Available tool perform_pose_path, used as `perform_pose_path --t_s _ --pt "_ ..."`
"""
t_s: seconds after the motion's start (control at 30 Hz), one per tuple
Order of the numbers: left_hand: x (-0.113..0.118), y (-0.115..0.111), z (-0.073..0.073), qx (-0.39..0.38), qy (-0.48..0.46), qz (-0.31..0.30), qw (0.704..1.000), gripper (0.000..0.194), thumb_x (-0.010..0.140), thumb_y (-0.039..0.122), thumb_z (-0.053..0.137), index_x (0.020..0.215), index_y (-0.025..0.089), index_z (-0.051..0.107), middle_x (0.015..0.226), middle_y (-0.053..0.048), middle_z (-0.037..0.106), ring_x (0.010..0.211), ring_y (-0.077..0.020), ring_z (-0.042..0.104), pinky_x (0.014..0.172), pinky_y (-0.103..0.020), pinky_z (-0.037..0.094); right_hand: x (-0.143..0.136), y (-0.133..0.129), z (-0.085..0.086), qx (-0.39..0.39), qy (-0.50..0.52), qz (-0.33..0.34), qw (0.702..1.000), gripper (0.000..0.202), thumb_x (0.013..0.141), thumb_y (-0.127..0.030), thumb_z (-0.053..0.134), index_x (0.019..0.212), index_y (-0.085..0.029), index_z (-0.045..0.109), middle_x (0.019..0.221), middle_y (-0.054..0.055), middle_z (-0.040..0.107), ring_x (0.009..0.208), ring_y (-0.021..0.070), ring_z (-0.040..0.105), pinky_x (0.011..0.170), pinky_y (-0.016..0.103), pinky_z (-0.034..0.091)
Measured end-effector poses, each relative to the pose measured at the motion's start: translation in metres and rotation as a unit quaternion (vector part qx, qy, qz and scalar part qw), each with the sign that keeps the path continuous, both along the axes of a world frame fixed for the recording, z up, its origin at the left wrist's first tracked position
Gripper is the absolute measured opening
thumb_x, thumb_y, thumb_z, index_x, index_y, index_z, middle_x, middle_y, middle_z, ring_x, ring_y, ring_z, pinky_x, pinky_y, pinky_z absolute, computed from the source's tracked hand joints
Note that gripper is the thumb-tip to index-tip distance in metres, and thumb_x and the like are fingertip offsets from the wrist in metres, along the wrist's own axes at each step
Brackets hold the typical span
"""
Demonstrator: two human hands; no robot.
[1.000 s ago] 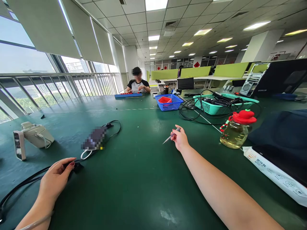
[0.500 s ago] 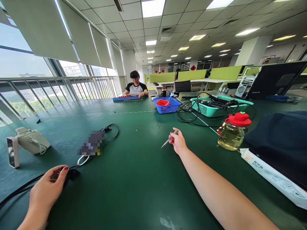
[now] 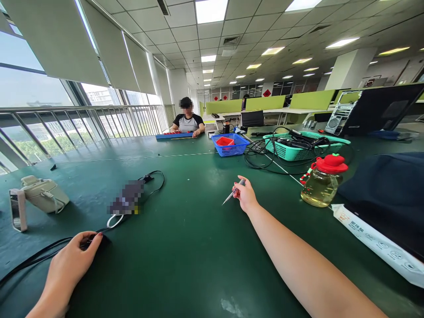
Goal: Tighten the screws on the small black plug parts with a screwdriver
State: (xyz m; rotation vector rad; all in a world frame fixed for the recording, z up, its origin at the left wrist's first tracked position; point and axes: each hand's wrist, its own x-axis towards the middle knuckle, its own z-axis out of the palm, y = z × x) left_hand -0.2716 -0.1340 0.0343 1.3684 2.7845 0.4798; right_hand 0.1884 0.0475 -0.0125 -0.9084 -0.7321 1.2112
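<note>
- My left hand (image 3: 71,263) is curled shut round a black cord (image 3: 29,260), thumb and fingers near together; my own knuckles hide just what they pinch.
- The cord trails from that hand toward my left, along the green table (image 3: 185,260).
- Just beyond my left fingertips lies a white loop (image 3: 115,224), and past it a dark, blurred box (image 3: 126,197).
- Farther out, to the left of that hand, a phone (image 3: 17,210) stands on edge beside a beige case (image 3: 44,194).
- My right hand (image 3: 245,196) is clamped on a slim pointed tool (image 3: 228,197), its tip slanting down toward my left; I cannot tell whether it touches the table.
- To the right of my right hand stands a jar (image 3: 319,190) with a red lid (image 3: 331,164).
- Beyond that hand sit a blue basket (image 3: 231,150) holding a red tray (image 3: 225,141), and a green basket (image 3: 287,153) heaped with black cables (image 3: 300,140).
- Well past both hands, a person (image 3: 188,122) sits facing me.
</note>
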Motion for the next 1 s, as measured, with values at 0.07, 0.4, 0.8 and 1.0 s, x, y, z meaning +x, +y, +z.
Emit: perform_pose_path --t_s 0.07,0.4,0.8,1.0 --pt "-0.001 0.0 -0.001 0.0 0.003 -0.004 1.0 0.053 0.081 0.063 0.043 0.107 0.023 0.065 0.096 -0.01 0.073 0.084 -0.0305 0.067 0.067 -0.035 0.049 0.0 0.0 0.0 0.001 -0.002 0.001 1.0 0.053 0.06 -0.028 0.072 0.109 -0.026 0.051 0.056 -0.01 0.054 0.043 0.0088 0.045 0.043 0.021 0.036" --pt "-0.002 -0.002 -0.002 -0.003 0.024 0.012 1.0 0.062 0.075 0.072 0.047 0.107 0.024 0.067 0.088 -0.013 0.072 0.084 -0.0335 0.067 0.057 -0.035 0.049 0.0 -0.002 0.002 -0.002 -0.01 0.008 1.0 0.055 0.06 -0.029 0.073 0.11 -0.026 0.051 0.057 -0.009 0.053 0.044 0.0089 0.045 0.044 0.021 0.037" --pt "-0.011 0.0 -0.011 -0.003 0.08 -0.009 0.997 0.059 0.079 0.069 0.043 0.11 0.026 0.07 0.104 -0.013 0.071 0.101 -0.0349 0.064 0.074 -0.039 0.052 0.0 -0.001 0.0 0.0 -0.012 0.01 1.0 0.055 0.058 -0.03 0.072 0.109 -0.026 0.051 0.058 -0.01 0.053 0.043 0.0086 0.045 0.045 0.022 0.037" --pt "-0.01 -0.001 -0.011 0.007 0.08 -0.025 0.996 0.062 0.077 0.072 0.046 0.108 0.025 0.072 0.104 -0.014 0.072 0.103 -0.0369 0.063 0.081 -0.044 0.051 -0.002 -0.003 0.003 0.0 -0.015 0.011 1.0 0.055 0.058 -0.029 0.07 0.11 -0.025 0.051 0.056 -0.01 0.054 0.043 0.0087 0.045 0.045 0.022 0.036"
